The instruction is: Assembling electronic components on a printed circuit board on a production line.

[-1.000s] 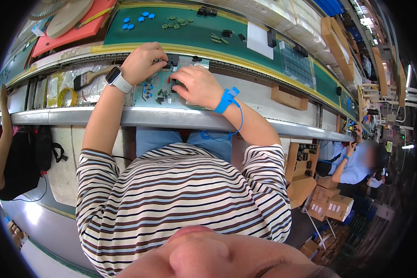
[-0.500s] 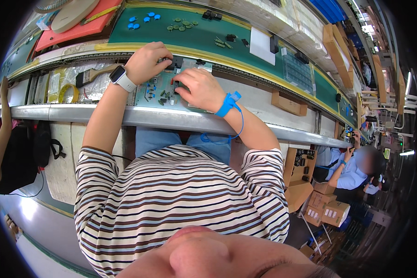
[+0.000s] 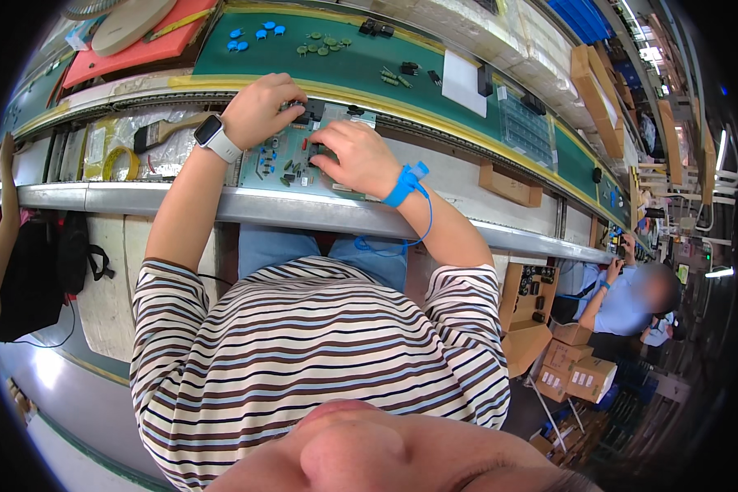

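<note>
A light green circuit board (image 3: pixel 285 178) with small mounted parts lies in the line's metal frame before me. My left hand (image 3: pixel 262 108), with a watch on its wrist, rests over the board's far left part. Its curled fingers reach a black block (image 3: pixel 313 110), and their tips are partly hidden. My right hand (image 3: pixel 354 156), wearing a blue wrist strap (image 3: pixel 405 184), is over the board's right half. Its thumb and forefinger close around something small and dark on the board, too small to name. A small red part (image 3: pixel 305 143) stands on the board beside those fingers.
Blue disc parts (image 3: pixel 264 30), green disc parts (image 3: pixel 324 45) and green cylindrical parts (image 3: pixel 395 77) lie on the green mat. A brush (image 3: pixel 160 133) and yellow tape roll (image 3: pixel 121 164) lie left of the board. A metal rail (image 3: pixel 303 202) runs along the front. Other people sit at both sides.
My right fingers have shifted very slightly by the red part, which shows a little more. My left hand stays in place. The person at the far right has moved their arms slightly.
</note>
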Motion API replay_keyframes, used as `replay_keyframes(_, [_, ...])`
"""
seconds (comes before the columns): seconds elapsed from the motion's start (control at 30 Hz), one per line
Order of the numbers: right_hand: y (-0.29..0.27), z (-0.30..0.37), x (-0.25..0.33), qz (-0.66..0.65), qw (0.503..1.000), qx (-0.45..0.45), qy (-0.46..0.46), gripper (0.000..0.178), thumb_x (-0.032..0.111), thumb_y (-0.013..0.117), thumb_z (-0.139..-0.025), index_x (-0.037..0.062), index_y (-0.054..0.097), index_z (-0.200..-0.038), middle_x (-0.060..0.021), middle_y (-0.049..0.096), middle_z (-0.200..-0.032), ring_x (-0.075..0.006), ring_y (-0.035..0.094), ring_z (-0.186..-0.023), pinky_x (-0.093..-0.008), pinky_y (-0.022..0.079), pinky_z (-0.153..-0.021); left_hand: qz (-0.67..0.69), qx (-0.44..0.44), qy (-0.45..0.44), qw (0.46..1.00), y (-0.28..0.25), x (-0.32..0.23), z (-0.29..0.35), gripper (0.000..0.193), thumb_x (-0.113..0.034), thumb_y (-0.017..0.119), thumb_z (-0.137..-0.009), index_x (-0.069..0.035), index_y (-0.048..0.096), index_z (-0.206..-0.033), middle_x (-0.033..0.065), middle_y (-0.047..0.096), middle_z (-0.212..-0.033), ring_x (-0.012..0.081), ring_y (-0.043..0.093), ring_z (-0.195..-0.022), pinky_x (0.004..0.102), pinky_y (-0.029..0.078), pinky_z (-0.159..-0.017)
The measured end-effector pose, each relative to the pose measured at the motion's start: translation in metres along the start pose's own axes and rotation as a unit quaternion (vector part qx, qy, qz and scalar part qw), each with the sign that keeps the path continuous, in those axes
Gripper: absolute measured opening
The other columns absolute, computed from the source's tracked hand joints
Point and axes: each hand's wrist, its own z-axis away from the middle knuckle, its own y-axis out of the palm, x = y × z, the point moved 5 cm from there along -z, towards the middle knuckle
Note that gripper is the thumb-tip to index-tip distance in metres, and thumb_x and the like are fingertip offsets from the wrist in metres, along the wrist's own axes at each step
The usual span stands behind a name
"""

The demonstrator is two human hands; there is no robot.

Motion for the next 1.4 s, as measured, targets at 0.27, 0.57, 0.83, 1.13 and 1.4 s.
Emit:
replay_keyframes(0.27, [0.0, -0.001, 0.001, -0.01, 1.0, -0.001, -0.013, 0.02, 0.018, 0.065, -0.071, 0.0092, 0.061, -0.088, -0.008, 0.057, -0.08, -0.0264, 0.056, -0.079, -0.0374, 0.044, -0.069, -0.005, -0.002, 0.0, 1.0, -0.001, 0.001, 0.002, 0.015, -0.009, 0.061, -0.075, -0.002, 0.061, -0.089, 0.011, 0.056, -0.085, 0.0292, 0.054, -0.082, 0.0366, 0.044, -0.072])
replay_keyframes(0.57, [0.001, -0.002, -0.001, -0.02, 1.0, 0.01, 0.001, 0.021, 0.017, 0.066, -0.07, 0.0072, 0.061, -0.088, -0.0085, 0.057, -0.081, -0.0269, 0.056, -0.076, -0.0374, 0.043, -0.068, -0.015, -0.01, -0.002, 1.0, 0.001, 0.002, 0.002, 0.015, -0.017, 0.06, -0.077, -0.005, 0.061, -0.087, 0.0093, 0.056, -0.084, 0.0282, 0.055, -0.085, 0.0378, 0.046, -0.072])
replay_keyframes(0.83, [-0.001, -0.005, 0.0, -0.005, 1.0, 0.011, -0.006, 0.022, 0.015, 0.067, -0.069, 0.0067, 0.061, -0.088, -0.0081, 0.058, -0.082, -0.0274, 0.055, -0.076, -0.0366, 0.043, -0.069, -0.007, -0.019, -0.002, 1.0, 0.0, 0.001, 0.004, 0.015, -0.013, 0.061, -0.077, -0.003, 0.06, -0.088, 0.0099, 0.054, -0.084, 0.0289, 0.053, -0.084, 0.0372, 0.045, -0.072])
replay_keyframes(1.13, [-0.001, -0.007, 0.003, -0.001, 1.0, 0.022, -0.013, 0.021, 0.015, 0.067, -0.069, 0.0068, 0.061, -0.088, -0.0077, 0.058, -0.082, -0.0265, 0.055, -0.075, -0.0366, 0.043, -0.068, -0.016, -0.023, -0.008, 1.0, 0.001, -0.001, 0.005, 0.016, -0.014, 0.061, -0.076, -0.004, 0.061, -0.089, 0.009, 0.056, -0.087, 0.0277, 0.054, -0.085, 0.0369, 0.045, -0.074])
replay_keyframes(1.4, [-0.004, -0.009, 0.01, 0.027, 0.998, 0.05, 0.001, 0.023, 0.011, 0.069, -0.068, 0.0036, 0.061, -0.088, -0.0092, 0.06, -0.085, -0.0271, 0.057, -0.08, -0.0347, 0.045, -0.071, -0.02, -0.023, -0.012, 0.999, 0.002, 0.0, 0.005, 0.016, -0.013, 0.061, -0.075, -0.005, 0.061, -0.089, 0.009, 0.056, -0.087, 0.0278, 0.054, -0.086, 0.0366, 0.045, -0.074])
